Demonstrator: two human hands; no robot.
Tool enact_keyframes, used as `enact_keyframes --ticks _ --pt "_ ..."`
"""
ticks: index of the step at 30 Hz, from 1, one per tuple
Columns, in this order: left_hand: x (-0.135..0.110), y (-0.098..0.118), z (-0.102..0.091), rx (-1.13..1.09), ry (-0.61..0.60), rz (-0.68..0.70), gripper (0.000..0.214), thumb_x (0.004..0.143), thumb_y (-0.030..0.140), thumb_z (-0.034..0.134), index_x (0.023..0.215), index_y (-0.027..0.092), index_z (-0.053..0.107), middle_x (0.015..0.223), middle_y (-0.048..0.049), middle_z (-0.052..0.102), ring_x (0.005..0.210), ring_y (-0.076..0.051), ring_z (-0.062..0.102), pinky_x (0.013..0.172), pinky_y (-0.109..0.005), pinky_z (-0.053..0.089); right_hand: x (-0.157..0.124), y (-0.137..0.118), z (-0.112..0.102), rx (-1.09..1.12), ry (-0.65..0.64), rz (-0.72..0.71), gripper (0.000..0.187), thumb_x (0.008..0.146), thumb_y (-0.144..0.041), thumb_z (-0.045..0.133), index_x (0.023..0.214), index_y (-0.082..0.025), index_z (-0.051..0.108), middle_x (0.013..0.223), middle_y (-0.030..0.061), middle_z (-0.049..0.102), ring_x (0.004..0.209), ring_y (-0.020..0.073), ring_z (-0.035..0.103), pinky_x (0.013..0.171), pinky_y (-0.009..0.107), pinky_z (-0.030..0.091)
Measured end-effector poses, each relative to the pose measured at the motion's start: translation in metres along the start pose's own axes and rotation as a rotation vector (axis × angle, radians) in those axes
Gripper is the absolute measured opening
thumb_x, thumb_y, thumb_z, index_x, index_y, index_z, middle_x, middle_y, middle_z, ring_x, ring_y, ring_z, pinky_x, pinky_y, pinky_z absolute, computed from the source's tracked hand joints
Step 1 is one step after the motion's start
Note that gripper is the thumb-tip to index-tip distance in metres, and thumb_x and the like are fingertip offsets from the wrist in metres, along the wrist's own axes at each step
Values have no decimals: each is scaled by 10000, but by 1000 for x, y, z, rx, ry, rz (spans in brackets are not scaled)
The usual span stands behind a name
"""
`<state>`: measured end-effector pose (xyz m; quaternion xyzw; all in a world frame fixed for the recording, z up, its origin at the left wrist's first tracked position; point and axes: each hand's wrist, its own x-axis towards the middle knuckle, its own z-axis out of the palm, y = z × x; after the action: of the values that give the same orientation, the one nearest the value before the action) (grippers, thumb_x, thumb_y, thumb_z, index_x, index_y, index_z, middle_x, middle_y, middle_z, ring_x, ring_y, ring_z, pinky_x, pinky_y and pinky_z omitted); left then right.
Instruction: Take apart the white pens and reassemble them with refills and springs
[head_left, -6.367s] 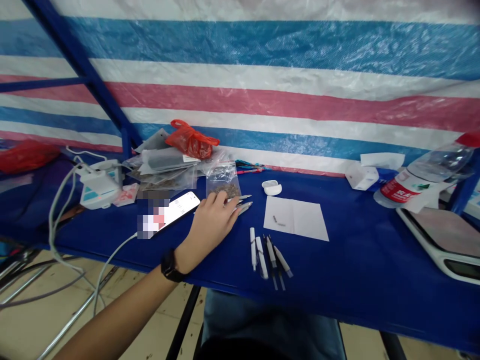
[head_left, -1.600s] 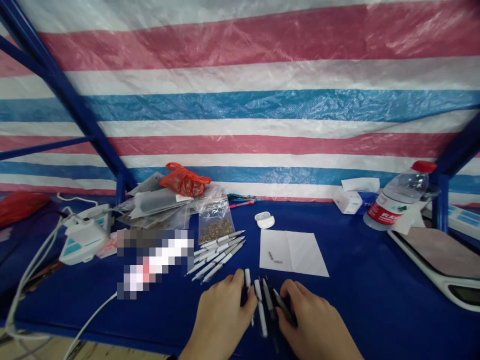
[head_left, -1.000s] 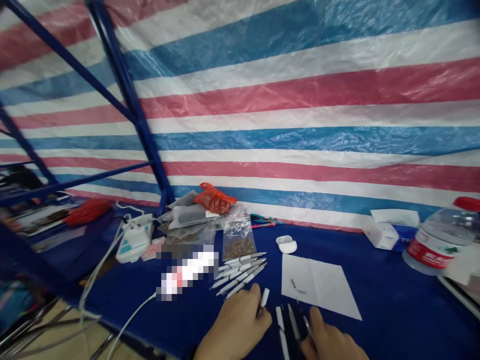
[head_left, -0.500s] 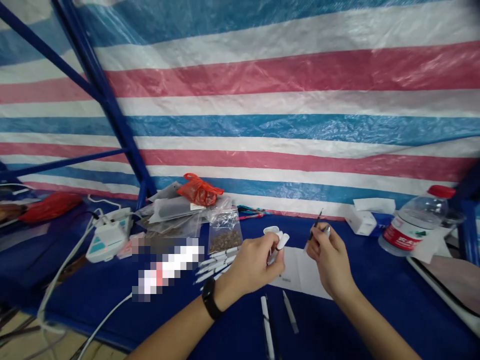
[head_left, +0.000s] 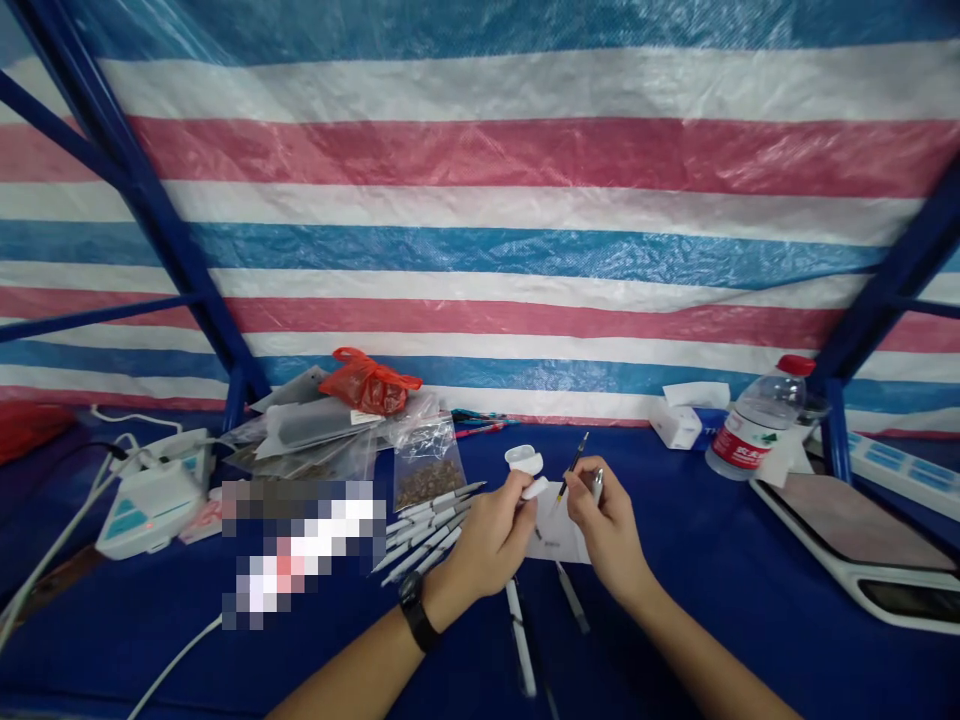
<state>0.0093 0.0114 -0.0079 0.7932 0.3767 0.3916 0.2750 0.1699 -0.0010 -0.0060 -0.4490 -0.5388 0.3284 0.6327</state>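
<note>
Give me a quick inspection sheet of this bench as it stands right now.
Surface: blue table top, with a white paper sheet on it.
Job's things: white pens lie fanned out; a white pen part and a grey pen part lie below the hands.
Clutter: red plastic bag, clear bag of brown granules, white earbud case, tissue box, water bottle.
Grips: left hand holds a white tube; right hand holds a thin dark rod.
Cables: white cable runs to a white adapter.
Surroundings: striped tarpaulin, blue steel frame.
</note>
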Motion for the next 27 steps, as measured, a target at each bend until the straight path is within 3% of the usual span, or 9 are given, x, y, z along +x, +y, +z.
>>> enact_keyframes --ticks 6,13,17,22,27 --pt "-5 8 9 -108 -184 -22 128 967 272 394 845 232 403 563 83 359 471 -117 380 543 -252 249 -3 -1 -5 162 62 -51 319 929 -518 645 887 -229 516 570 -107 322 485 93 287 484 234 291" --pt "-6 5 16 -174 -172 -22 195 972 313 422 803 218 418 583 69 394 505 -101 392 530 -236 259 -7 -5 -5 176 30 -79 296 958 -514 613 922 -236 520 561 -103 338 484 102 303 497 241 311" --pt "-5 5 18 -300 -136 -90 247 991 392 420 840 202 466 616 59 413 536 -101 385 534 -233 277 -6 -6 -6 84 13 -80 310 963 -524 591 899 -230 518 586 -92 362 500 105 317 508 244 325" --pt "-4 12 16 -415 -87 -146 246 958 408 457 854 187 494 612 71 358 545 -90 307 537 -240 248 -6 -12 -1 -93 -90 -33 378 878 -580 645 825 -216 554 611 -66 429 535 114 379 511 240 356" --pt "-2 11 18 -648 -25 -296 424 871 600 552 768 205 440 569 101 270 499 -70 222 491 -226 201 1 -10 -2 -148 -121 64 520 801 -713 637 703 -206 577 539 -73 352 497 110 324 485 247 297"
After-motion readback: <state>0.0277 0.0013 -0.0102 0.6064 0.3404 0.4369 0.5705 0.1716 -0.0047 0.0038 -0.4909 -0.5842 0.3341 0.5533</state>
